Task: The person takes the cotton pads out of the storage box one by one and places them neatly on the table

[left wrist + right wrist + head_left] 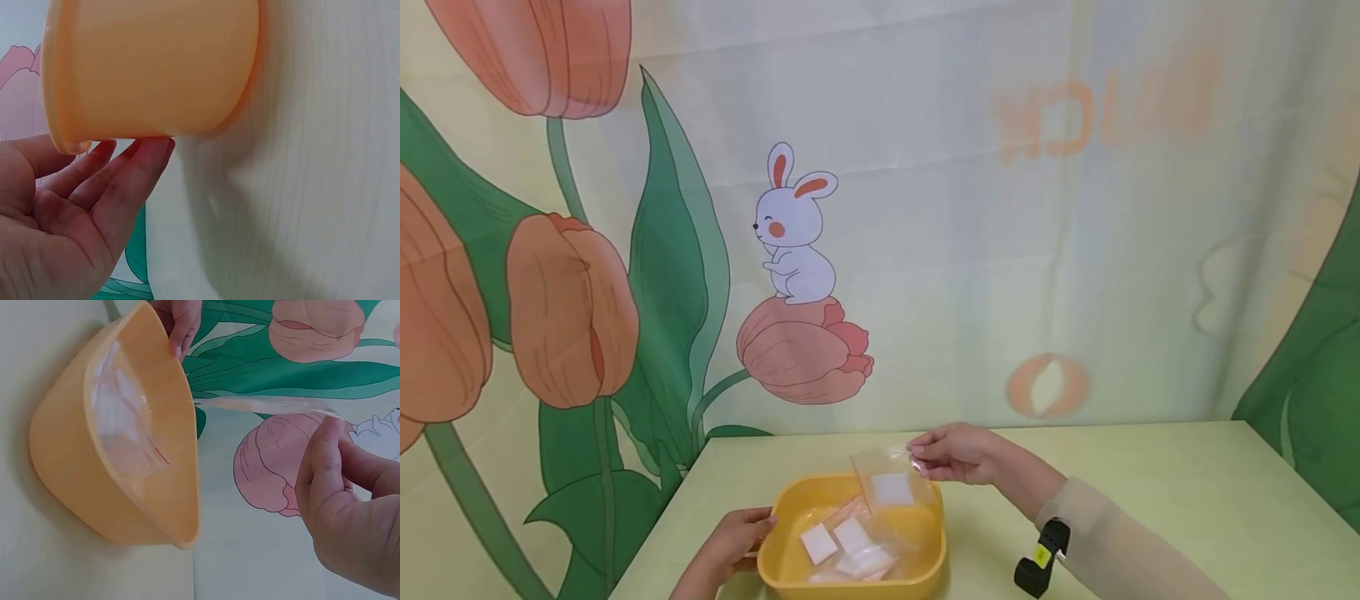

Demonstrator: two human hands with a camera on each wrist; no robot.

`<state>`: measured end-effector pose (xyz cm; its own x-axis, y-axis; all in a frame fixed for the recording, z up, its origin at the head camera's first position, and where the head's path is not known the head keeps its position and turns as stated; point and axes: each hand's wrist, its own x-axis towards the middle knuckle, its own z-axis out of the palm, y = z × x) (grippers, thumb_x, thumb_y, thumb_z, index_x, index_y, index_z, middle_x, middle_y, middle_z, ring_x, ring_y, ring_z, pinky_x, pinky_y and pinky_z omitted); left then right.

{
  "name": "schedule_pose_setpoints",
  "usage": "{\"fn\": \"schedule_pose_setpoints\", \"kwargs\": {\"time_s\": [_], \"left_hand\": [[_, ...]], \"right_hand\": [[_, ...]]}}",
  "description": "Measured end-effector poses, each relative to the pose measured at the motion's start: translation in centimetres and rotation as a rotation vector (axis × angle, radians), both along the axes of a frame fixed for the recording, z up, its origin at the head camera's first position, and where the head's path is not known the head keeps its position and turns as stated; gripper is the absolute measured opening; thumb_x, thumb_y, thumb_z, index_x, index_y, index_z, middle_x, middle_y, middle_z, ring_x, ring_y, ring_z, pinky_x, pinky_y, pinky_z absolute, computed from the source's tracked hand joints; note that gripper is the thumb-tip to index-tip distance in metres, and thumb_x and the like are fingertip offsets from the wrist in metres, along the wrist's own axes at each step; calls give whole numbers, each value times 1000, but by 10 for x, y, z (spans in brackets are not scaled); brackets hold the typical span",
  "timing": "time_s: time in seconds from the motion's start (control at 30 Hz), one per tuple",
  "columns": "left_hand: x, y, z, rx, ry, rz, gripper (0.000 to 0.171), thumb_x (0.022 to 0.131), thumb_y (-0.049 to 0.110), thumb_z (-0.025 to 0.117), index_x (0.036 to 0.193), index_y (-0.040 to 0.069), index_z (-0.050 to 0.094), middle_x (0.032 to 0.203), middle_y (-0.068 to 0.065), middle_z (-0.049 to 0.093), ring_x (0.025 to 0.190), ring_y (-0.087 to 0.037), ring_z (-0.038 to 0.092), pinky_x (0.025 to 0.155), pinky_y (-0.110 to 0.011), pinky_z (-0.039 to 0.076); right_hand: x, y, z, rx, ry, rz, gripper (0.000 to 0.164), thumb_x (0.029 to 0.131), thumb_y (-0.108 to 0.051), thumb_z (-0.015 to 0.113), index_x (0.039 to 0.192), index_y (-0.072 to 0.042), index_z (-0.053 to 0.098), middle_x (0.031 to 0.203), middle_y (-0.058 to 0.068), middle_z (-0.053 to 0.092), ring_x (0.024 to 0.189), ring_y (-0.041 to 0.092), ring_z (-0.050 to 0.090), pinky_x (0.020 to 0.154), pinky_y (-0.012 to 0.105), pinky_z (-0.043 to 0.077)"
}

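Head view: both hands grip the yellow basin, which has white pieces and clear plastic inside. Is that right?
Not quite: only the left hand grips the yellow basin; the head view shows the right hand pinching a clear bag instead. The white pieces and clear plastic inside are as stated.

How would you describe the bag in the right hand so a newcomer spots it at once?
Start at the yellow tub on the table. By its far right corner in the head view, the right hand pinches a clear bag with a white square inside. Unlike the bags lying in the tub, this one is held up.
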<state>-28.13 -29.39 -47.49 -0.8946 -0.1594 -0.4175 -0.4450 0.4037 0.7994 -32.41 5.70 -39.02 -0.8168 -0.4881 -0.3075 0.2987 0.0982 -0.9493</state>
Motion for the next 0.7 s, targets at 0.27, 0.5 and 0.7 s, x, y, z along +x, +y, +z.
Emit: {"fn": "schedule_pose_setpoints", "kwargs": {"time_s": [0.27,0.5,0.7], "left_hand": [[1,1,0,4,7,-7,47,107,17,53,144,-11,47,133,-28,62,100,-28,67,83,-38,65],[0,0,0,5,3,10,47,107,17,54,144,-10,48,131,-27,64,99,-27,66,81,-37,65],[2,2,2,3,2,7,46,107,17,54,144,-10,48,130,-26,63,97,-26,63,81,-36,65]], "right_hand": [[14,32,-10,-142,17,75,19,106,-3,48,107,-7,66,85,-4,66,75,1,62,71,11,57],[20,65,-18,-241,-12,76,25,106,-2,47,101,-14,69,88,-5,71,77,1,65,71,11,58],[22,94,-29,-299,-38,41,24,106,-2,49,101,-14,69,92,-5,72,82,1,68,77,11,58]]}}
